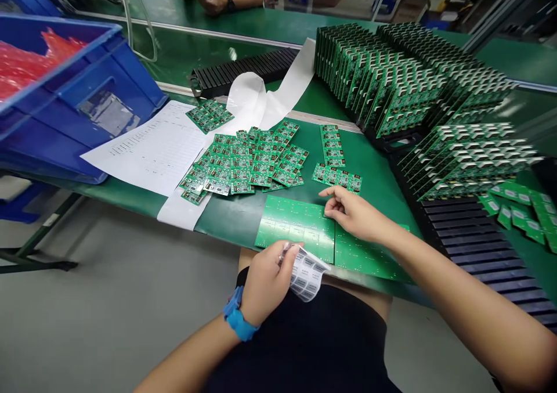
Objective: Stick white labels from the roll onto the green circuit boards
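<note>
My left hand [272, 277], with a blue wrist strap [238, 317], grips a curled sheet of small printed labels [307, 274] at the table's front edge. Just beyond it lies a green circuit board panel [296, 224], flat on the table. A second green panel [369, 253] lies against its right side, partly under my right forearm. My right hand [348, 210] hovers over the seam between the two panels, thumb and forefinger curled together. Whatever may be between those fingertips is too small to make out.
Loose small circuit boards [235, 161] lie piled beyond the panels. Black racks [391, 149] of upright boards stand at the right. A blue bin [87, 103] with red plastic sits left, beside a printed sheet [152, 146]. Across the table, a person's hand [213, 1] holds a phone.
</note>
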`<act>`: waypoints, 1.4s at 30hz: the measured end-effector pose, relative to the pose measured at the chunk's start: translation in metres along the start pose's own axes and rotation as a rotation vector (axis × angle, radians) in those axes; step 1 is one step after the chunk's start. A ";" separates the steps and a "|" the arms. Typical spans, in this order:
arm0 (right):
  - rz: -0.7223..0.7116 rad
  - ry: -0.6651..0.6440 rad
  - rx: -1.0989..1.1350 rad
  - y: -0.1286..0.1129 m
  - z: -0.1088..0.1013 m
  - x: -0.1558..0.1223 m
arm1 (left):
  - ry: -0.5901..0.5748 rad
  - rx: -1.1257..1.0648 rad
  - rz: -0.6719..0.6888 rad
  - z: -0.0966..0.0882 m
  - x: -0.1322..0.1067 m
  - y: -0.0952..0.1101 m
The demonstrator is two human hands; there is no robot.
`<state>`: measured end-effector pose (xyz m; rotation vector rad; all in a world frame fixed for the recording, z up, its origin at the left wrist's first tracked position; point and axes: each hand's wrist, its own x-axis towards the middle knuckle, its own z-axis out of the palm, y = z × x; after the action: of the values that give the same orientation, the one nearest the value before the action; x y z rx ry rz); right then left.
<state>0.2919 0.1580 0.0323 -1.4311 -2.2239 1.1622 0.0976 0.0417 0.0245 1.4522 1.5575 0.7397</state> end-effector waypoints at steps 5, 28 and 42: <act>-0.121 0.111 -0.274 -0.002 0.008 -0.013 | -0.006 -0.009 -0.009 -0.002 0.003 -0.001; 0.300 -0.072 -0.068 -0.023 0.000 0.018 | 0.047 -0.009 0.012 -0.019 -0.011 -0.011; -0.048 0.263 -0.225 -0.028 0.014 0.015 | 0.028 -0.016 0.020 -0.020 -0.012 -0.010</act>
<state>0.2586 0.1582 0.0406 -1.5039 -2.2394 0.6794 0.0746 0.0314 0.0270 1.4532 1.5573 0.7859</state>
